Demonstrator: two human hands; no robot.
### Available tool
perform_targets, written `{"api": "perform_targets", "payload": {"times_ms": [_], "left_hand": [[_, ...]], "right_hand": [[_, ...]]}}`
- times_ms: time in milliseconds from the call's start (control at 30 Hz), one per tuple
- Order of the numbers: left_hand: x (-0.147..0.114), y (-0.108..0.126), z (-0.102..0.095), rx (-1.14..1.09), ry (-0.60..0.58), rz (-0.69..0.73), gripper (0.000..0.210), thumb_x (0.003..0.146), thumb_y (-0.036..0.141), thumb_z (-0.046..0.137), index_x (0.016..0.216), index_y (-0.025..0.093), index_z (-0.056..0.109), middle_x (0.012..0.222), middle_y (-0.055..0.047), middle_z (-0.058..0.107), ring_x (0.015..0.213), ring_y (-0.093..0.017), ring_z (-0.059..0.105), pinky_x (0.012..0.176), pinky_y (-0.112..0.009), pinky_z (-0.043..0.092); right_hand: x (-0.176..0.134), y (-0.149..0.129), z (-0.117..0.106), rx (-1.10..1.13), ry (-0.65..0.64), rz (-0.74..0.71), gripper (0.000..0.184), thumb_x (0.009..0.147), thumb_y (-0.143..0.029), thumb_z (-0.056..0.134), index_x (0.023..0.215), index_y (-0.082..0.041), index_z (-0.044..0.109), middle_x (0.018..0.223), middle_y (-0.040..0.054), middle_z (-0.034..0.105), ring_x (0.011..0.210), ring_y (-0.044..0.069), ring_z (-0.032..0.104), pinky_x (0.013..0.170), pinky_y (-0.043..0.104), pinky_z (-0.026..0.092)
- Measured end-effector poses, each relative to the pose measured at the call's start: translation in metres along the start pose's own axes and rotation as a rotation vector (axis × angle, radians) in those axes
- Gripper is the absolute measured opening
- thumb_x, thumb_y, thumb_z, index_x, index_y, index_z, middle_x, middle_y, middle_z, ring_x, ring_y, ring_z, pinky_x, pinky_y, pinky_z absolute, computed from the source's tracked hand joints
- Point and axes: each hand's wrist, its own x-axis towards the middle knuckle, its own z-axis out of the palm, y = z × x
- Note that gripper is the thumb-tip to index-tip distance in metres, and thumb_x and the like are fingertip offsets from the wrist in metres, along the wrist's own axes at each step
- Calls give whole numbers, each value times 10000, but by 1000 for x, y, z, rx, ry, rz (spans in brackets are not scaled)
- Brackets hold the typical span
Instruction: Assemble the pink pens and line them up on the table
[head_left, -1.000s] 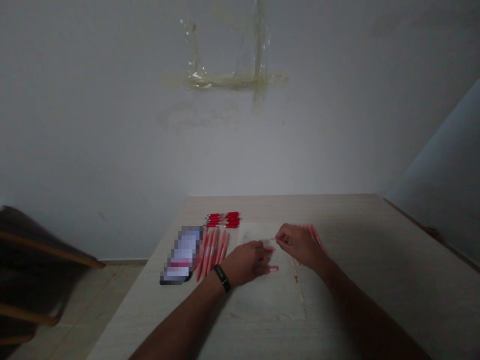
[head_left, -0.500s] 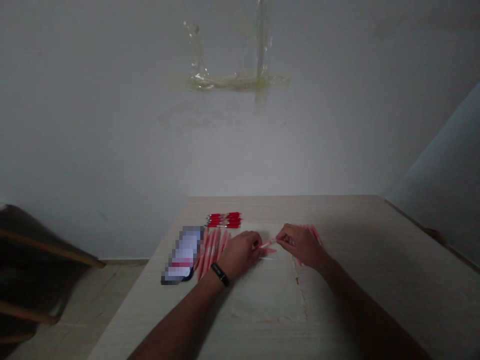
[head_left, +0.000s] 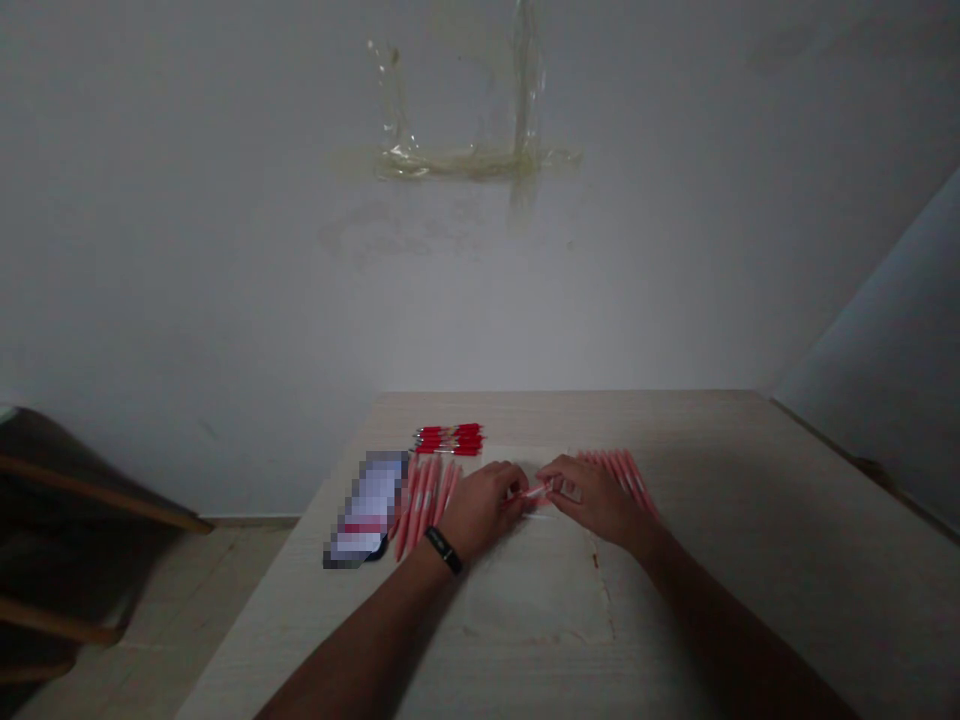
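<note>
Near the middle of the table, a slim pink pen (head_left: pixel 535 492) lies between my two hands. My left hand (head_left: pixel 484 508), with a black band (head_left: pixel 443 550) at the wrist, is closed on the pen's left part. The thumb and fingers of my right hand (head_left: pixel 600 500) are closed at its other end. Just below it a second pink piece and a thin clear strip are partly visible, too small to make out. Several pink pens (head_left: pixel 421 500) lie side by side left of my left hand. Another row of pink pens (head_left: pixel 631 470) is partly hidden behind my right hand.
A bundle of red pens (head_left: pixel 450 439) lies toward the table's back left. A phone (head_left: pixel 367 510), its screen blurred, rests by the left edge. The pale table (head_left: pixel 750 480) meets a wall with peeling tape (head_left: pixel 457 163). A dark wooden-edged piece of furniture (head_left: pixel 82 540) stands at left.
My right hand has moved slightly left and down, closer to my left hand along the pink pen. More of the right-hand row of pens shows now.
</note>
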Motion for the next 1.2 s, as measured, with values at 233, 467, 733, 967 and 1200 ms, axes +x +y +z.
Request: {"api": "perform_targets", "payload": {"times_ms": [233,467,733,967,1200], "left_hand": [[1,2,-4,-76,53,-22,75,879,251,563,902,194,606,854,-30,652,768,-166,586,665,-255,410],[4,1,-10,-237,153,-65,76,884,260,554,901,186,556,774,-8,646,688,-141,584,628,-245,411],[4,2,-14,-327,162,-65,58,850,233,578,884,189,563,796,-9,673,697,-136,610,630,-236,443],[3,3,-15,-175,142,-57,76,858,238,557,918,208,592,834,-10,678,790,-161,629,696,-260,452],[1,4,-13,-50,-70,96,105,839,235,588,925,208,642,859,-26,669,787,-168,609,689,-254,436]], "right_hand": [[0,4,-3,10,50,69,253,858,-121,602,1089,-214,651,969,33,701,838,161,628,791,291,475],[-1,3,-2,-95,-92,-4,43,873,-186,638,890,-201,675,863,14,664,811,154,610,728,258,437],[-4,3,8,-182,-207,42,53,838,-198,668,838,-218,717,836,15,655,775,160,616,681,243,406],[-5,6,12,-218,-218,86,48,810,-207,692,834,-225,729,844,16,664,779,164,615,673,238,390],[-4,1,12,-248,-214,83,41,820,-171,660,828,-195,692,843,29,656,775,166,607,663,240,379]]}}
